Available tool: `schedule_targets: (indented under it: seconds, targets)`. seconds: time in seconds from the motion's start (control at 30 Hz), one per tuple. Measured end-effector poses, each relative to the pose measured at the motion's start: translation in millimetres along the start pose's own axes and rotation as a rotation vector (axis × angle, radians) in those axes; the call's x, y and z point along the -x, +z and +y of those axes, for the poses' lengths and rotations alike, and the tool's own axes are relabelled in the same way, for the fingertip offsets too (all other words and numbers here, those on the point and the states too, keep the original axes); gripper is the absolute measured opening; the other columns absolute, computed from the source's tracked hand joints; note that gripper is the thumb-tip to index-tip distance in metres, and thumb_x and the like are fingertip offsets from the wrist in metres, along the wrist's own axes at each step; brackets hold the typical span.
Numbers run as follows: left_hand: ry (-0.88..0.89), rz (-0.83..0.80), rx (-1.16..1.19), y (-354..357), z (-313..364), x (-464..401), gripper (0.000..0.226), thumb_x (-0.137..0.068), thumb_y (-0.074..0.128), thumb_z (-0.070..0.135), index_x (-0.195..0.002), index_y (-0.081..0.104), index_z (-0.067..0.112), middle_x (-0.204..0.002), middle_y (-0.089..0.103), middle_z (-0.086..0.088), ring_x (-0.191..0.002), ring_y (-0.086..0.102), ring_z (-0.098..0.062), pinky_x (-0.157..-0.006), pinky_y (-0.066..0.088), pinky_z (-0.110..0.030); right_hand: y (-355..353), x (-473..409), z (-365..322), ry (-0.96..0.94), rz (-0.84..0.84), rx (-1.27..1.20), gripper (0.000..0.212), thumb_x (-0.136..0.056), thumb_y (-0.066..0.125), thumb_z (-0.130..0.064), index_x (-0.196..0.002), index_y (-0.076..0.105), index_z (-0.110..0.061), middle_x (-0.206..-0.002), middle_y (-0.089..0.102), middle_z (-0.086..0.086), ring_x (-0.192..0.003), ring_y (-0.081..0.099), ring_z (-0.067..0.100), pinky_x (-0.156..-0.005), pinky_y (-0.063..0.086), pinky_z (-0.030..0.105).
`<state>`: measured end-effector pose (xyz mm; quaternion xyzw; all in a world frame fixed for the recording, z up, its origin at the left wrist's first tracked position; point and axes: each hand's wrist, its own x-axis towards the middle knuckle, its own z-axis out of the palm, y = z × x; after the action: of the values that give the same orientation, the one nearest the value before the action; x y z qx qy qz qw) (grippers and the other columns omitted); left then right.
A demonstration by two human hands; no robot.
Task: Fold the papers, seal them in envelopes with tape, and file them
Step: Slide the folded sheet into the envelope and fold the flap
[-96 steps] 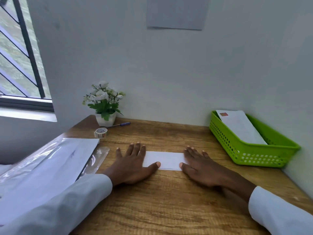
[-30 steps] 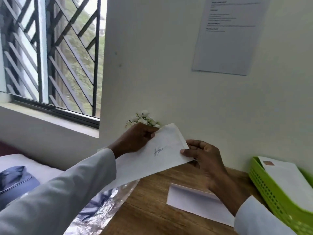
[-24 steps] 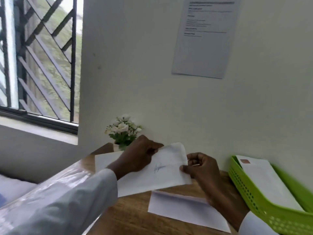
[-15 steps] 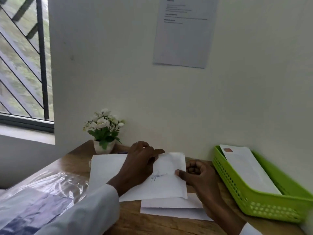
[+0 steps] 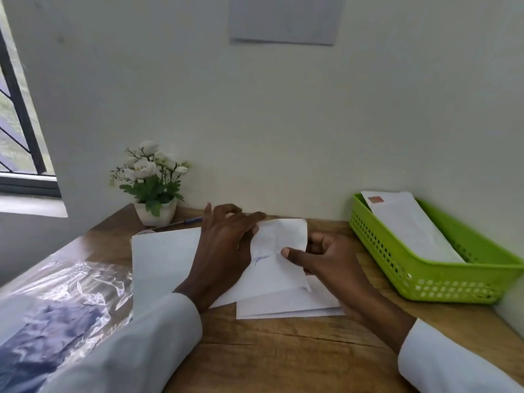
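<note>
Frame centre, wooden table [image 5: 283, 355]: left hand [image 5: 224, 251] grips the white envelope [image 5: 167, 259] at its top edge, right hand [image 5: 326, 259] pinches its right end by thumb, folded paper [image 5: 286, 303] beneath, green basket [image 5: 442, 282] at right holding an envelope.

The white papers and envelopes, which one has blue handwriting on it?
The envelope held by both hands, left hand and right hand; the folded paper beneath is blank.
</note>
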<state>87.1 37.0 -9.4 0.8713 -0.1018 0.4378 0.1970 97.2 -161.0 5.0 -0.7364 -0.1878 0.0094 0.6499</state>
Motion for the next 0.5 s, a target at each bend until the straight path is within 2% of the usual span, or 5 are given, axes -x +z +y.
schedule_targets:
  seconds: [0.1,0.2,0.27,0.33,0.5]
  targets:
    - [0.022,-0.018,0.061,2.1,-3.1,-0.3,0.032,-0.086,0.055,0.009,-0.114,0.069,0.016,-0.096,0.073,-0.002,-0.106,0.053,-0.025,-0.100,0.037,-0.062,1.5,2.6,-0.5,0.120,-0.082,-0.143,0.027,-0.081,0.076,-0.013,-0.108,0.073,-0.012,-0.100,0.077,0.003,-0.092,0.074,0.019,-0.082,0.058,0.033]
    - [0.028,-0.041,0.113,1.2,-2.7,-0.7,0.030,-0.088,0.055,0.010,-0.114,0.069,0.015,-0.097,0.071,-0.002,-0.106,0.047,-0.017,-0.096,0.043,-0.058,3.3,1.9,2.1,0.171,-0.072,-0.124,0.027,-0.081,0.076,-0.017,-0.108,0.072,-0.013,-0.099,0.077,0.002,-0.091,0.074,0.018,-0.077,0.057,0.029]
    - [0.028,-0.082,0.109,-1.5,-2.4,-1.1,0.032,-0.090,0.053,0.015,-0.119,0.065,0.017,-0.101,0.070,-0.002,-0.113,0.048,-0.020,-0.104,0.037,-0.058,3.8,0.0,3.4,0.197,-0.044,-0.109,0.022,-0.084,0.073,-0.022,-0.105,0.073,-0.014,-0.098,0.077,0.001,-0.089,0.074,0.018,-0.073,0.056,0.028]
    - [0.056,-0.131,0.071,-6.8,-2.4,-2.1,0.038,-0.093,0.051,0.031,-0.129,0.057,0.021,-0.116,0.066,-0.001,-0.125,0.044,-0.023,-0.112,0.027,-0.058,2.4,-2.0,2.6,0.214,-0.023,-0.124,0.019,-0.088,0.069,-0.024,-0.103,0.073,-0.014,-0.097,0.077,0.002,-0.090,0.074,0.019,-0.070,0.054,0.028]
    - [0.251,-0.334,-0.182,-25.4,-2.1,-2.9,0.109,-0.069,0.045,0.088,-0.152,0.016,0.025,-0.154,0.027,0.002,-0.149,0.006,-0.020,-0.118,-0.001,-0.058,-6.4,-7.5,-3.1,0.205,0.015,-0.250,0.021,-0.092,0.064,-0.019,-0.107,0.071,-0.006,-0.102,0.076,0.010,-0.098,0.072,0.027,-0.089,0.056,0.042]
